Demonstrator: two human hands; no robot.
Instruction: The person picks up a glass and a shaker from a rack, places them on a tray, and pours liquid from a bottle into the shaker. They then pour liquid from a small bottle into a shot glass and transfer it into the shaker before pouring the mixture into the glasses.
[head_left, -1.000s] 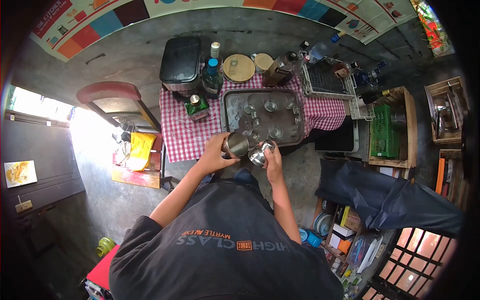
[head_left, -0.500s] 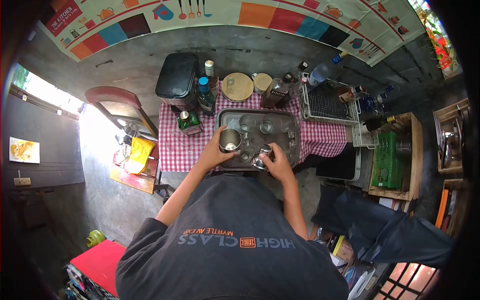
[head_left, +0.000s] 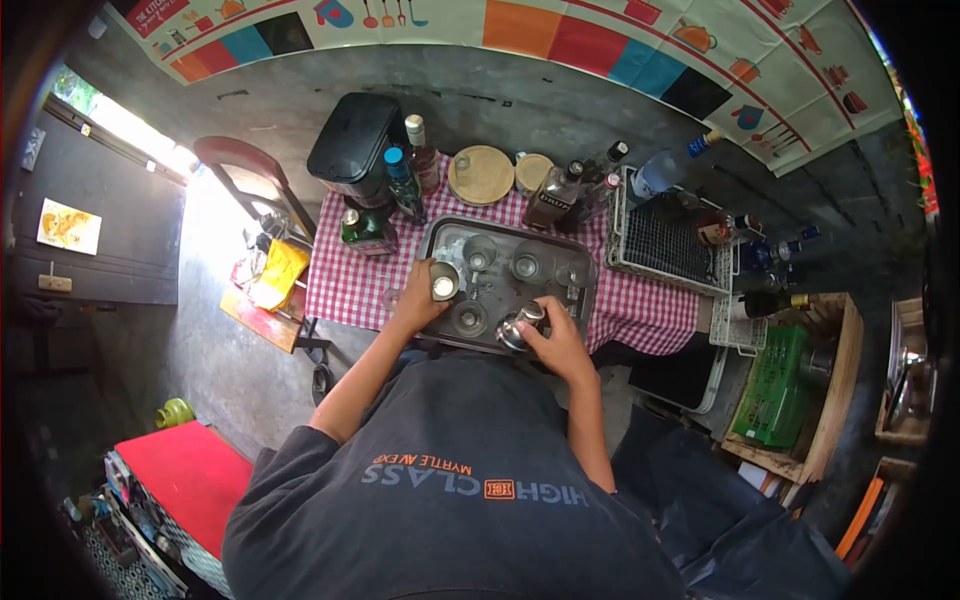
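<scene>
My left hand (head_left: 418,298) is wrapped round a metal cup (head_left: 444,281), whose open mouth faces up, over the left edge of the grey tray (head_left: 510,232). A metal shaker top (head_left: 518,328) is gripped in my right hand (head_left: 556,340), above the tray's front right part. Several clear glasses stand on the tray, among them one at the back left (head_left: 480,254), one at the back right (head_left: 526,264) and one near the front (head_left: 469,318).
Green bottle (head_left: 368,232), blue-capped bottle (head_left: 404,187) and black bin (head_left: 355,145) stand at the back left. Round wooden board (head_left: 482,175), dark bottle (head_left: 552,196) and wire rack (head_left: 665,240) line the back. Checked cloth (head_left: 345,285) covers the table.
My left hand has moved left with the metal cup, uncovering more of the tray and its glasses. My right hand has shifted slightly, still holding the shaker top. The head view has turned a little.
</scene>
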